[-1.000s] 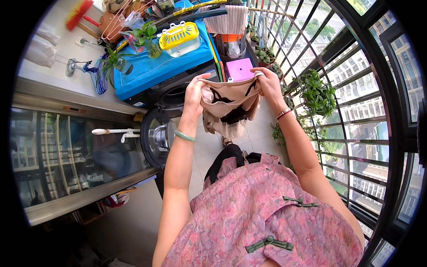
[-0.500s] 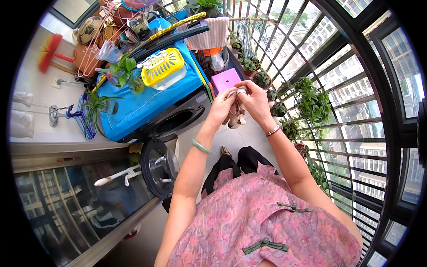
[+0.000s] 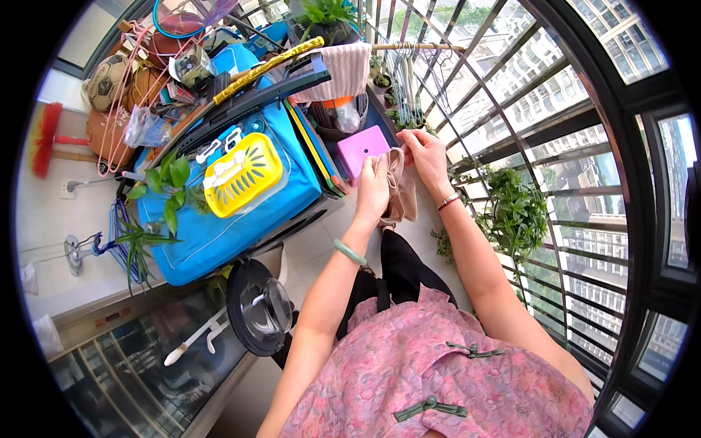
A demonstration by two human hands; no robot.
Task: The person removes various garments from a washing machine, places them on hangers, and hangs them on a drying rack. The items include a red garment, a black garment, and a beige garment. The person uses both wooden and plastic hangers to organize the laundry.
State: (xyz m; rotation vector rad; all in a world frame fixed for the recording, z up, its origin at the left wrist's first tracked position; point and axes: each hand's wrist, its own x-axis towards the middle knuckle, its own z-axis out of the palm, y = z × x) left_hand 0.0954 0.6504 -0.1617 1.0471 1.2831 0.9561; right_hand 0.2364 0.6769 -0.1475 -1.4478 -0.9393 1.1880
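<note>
In front of me a limp beige cloth (image 3: 402,196) hangs in loose folds between my hands; what kind of article it is I cannot make out. My left hand (image 3: 374,191), with a pale green bangle on its wrist, grips the cloth's left side, fingers bunched round it. My right hand (image 3: 428,162), wearing a red bracelet, is closed in a pinch by the cloth's upper right edge. Its fingertips partly hide what they hold. Just beyond my left fingers is a pink stool (image 3: 361,152) with a small hole in its top.
To the left, a washing machine's round door (image 3: 260,306) stands ajar below a blue cover (image 3: 241,241). On the cover sit a yellow basket (image 3: 244,175) and leafy plants. Wire hangers (image 3: 412,73) hang from a pole ahead. Potted greenery (image 3: 517,212) lines the window bars on the right.
The bunched cloth is now more spread and hangs lower. My hands have moved apart, the left one lower, the right one slightly to the right. The view has turned and shifted.
</note>
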